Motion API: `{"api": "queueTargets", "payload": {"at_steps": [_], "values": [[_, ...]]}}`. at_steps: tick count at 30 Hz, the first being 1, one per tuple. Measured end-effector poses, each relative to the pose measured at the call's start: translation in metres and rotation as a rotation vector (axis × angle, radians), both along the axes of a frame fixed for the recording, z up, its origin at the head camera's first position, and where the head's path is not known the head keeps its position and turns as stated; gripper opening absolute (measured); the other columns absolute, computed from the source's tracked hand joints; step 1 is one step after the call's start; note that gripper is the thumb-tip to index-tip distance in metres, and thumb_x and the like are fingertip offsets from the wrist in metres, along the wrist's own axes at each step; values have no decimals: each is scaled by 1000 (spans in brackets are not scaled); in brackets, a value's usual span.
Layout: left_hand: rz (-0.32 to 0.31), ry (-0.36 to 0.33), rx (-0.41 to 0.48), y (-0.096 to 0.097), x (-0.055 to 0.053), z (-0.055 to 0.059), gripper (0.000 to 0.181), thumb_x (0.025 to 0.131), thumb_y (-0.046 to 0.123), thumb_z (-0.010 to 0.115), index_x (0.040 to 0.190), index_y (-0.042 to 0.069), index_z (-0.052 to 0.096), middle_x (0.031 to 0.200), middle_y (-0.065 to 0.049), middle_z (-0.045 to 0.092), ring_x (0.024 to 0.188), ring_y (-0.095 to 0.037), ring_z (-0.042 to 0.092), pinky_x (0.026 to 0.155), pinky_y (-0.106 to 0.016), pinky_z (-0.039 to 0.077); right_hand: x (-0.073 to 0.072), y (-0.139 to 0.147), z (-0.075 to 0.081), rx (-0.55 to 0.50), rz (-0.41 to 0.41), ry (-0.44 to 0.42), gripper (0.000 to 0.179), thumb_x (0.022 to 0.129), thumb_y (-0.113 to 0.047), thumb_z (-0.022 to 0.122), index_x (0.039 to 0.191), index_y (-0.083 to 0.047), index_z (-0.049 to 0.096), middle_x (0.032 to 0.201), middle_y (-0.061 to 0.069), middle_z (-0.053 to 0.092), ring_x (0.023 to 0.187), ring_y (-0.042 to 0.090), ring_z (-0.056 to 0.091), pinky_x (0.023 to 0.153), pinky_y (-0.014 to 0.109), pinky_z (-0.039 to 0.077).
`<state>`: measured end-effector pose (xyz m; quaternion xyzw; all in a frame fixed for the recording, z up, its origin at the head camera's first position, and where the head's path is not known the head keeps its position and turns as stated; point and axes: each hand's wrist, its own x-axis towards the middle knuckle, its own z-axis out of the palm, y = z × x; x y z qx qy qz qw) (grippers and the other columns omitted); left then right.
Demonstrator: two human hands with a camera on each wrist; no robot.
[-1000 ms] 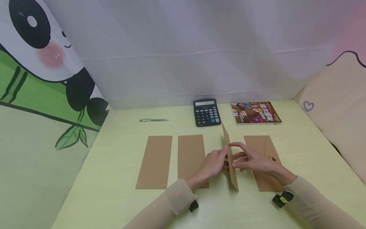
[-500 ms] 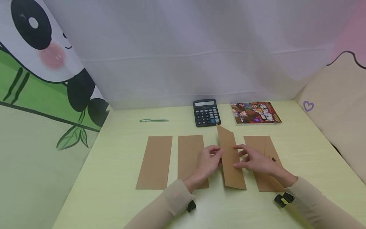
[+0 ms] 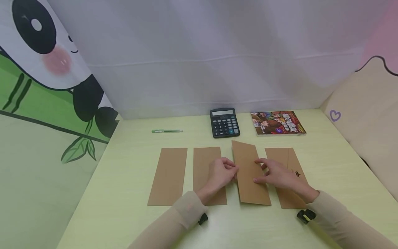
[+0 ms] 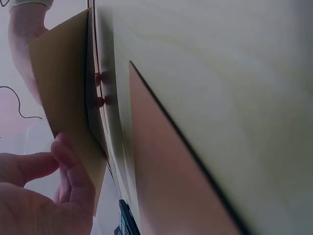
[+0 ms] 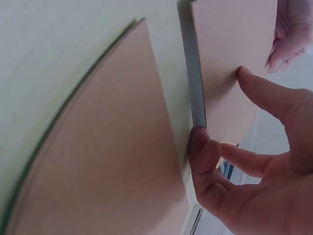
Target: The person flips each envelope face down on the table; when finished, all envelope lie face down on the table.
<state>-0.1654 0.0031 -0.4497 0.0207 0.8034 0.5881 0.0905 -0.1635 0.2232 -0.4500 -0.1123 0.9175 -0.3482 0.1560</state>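
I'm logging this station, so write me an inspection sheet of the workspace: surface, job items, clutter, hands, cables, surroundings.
Surface: pale yellow-green tabletop.
Job items: leftmost kraft-paper piece and second kraft-paper piece lie flat; third kraft-paper piece is held tilted; fourth kraft-paper piece, with a dark print, lies flat, partly hidden.
Clutter: green pen, black calculator and illustrated book along the far side.
Hands: left hand pinches the third piece's left edge; right hand grips its right edge.
Cables: nothing seen.
Surroundings: white cloth backdrop, cartoon print at left, purple heart at right.
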Motion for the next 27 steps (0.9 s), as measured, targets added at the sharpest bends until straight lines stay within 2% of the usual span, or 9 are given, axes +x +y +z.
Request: {"api": "queueTargets", "payload": {"at_steps": [3,8,15,17,21,23,27], "values": [[-24,-5,-61,-1,-1,-1,12,80,4,75,88,1,67,60,2,63,51,-14,62,49,-25,49,-1,-2,0,28,-7,8,78,76,-39,80,135,1,47,111,16,58,88,24,58,72,37,51],[-58,-4,-151,-2,-4,-6,31,78,3,76,107,-4,66,62,4,64,53,-10,62,57,-25,51,-1,-4,-1,72,-9,35,76,77,-39,79,134,2,49,112,16,58,90,25,56,73,37,50],[-132,-28,-283,-1,-6,-4,38,79,5,74,114,-6,62,65,4,62,57,-9,58,54,-23,48,-3,-6,-3,117,-15,60,75,77,-39,79,132,3,51,109,15,57,92,27,51,74,40,46],[-154,-32,-310,-1,-6,-3,32,80,5,73,108,-6,64,61,3,58,53,-9,53,49,-22,42,-4,-6,-3,129,-12,60,75,77,-39,79,132,4,51,107,15,56,90,27,50,73,39,46],[-197,-34,-346,-1,-6,-1,9,80,5,71,83,0,65,53,2,52,45,-10,46,42,-22,32,-6,-8,-4,160,-7,55,75,77,-36,80,133,4,51,104,13,55,87,26,48,69,36,43],[-218,-41,-362,-1,-6,-1,12,80,5,69,71,5,61,51,1,54,43,-10,46,42,-22,30,-6,-9,-4,175,-11,51,74,77,-35,80,133,4,51,103,12,54,86,26,46,68,35,42],[-244,-74,-391,0,-7,-1,16,80,4,67,67,8,60,52,-4,61,45,-12,52,43,-22,31,-6,-10,-4,192,-23,50,74,77,-35,80,133,3,51,103,13,52,86,26,45,66,35,40]]}}
